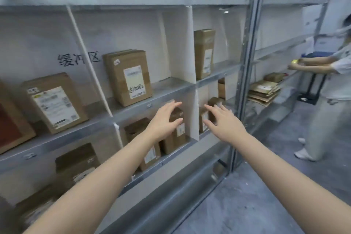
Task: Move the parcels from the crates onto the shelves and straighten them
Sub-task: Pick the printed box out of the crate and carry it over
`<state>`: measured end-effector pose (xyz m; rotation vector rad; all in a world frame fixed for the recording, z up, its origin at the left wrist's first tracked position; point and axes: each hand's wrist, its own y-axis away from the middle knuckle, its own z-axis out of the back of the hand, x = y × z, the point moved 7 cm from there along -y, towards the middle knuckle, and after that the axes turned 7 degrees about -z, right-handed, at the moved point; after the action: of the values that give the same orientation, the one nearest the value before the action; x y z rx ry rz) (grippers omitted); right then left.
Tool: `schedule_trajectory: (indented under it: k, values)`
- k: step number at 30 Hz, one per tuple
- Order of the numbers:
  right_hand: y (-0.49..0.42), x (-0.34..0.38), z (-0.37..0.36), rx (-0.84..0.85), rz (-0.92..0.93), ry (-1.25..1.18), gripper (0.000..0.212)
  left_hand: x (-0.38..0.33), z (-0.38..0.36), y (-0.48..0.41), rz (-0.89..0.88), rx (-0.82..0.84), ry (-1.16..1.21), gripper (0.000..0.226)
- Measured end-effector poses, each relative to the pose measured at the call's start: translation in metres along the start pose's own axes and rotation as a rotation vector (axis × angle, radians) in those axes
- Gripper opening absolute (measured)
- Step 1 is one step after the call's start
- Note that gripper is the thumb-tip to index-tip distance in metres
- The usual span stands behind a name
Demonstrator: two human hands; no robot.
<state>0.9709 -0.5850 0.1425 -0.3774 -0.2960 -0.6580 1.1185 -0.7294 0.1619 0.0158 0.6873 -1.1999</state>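
Red box (9, 127) cut by left edge, parcel (176, 142) half behind left hand (163, 121)

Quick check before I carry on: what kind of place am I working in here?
Most likely a parcel depot or warehouse storeroom: galvanised metal shelving split by white dividers, cardboard parcels with shipping labels standing in the bays, and a second person working at the next rack.

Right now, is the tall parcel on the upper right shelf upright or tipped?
Upright: the tall parcel stands on its short end.
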Motion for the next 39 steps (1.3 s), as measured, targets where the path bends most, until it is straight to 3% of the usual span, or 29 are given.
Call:
schedule_trajectory:
  k: [9,18,31,39]
  values:
    - [-0.023,-0.277,0.114,-0.104,-0.317,0.116,0.062,-0.171,-0.188,-0.2,-0.325,0.221,0.139,0.058]
    - [-0.017,-0.493,0.187,-0.173,-0.661,0.174,0.061,-0.319,-0.362,-0.351,-0.533,0.375,0.187,0.058]
    - [-0.056,-0.737,0.252,-0.328,-1.07,0.209,0.062,-0.482,-0.578,-0.557,-0.86,0.649,0.311,0.057]
    - [-0.106,-0.847,0.296,-0.379,-1.224,0.309,0.063,-0.57,-0.684,-0.673,-1.081,0.737,0.181,0.065]
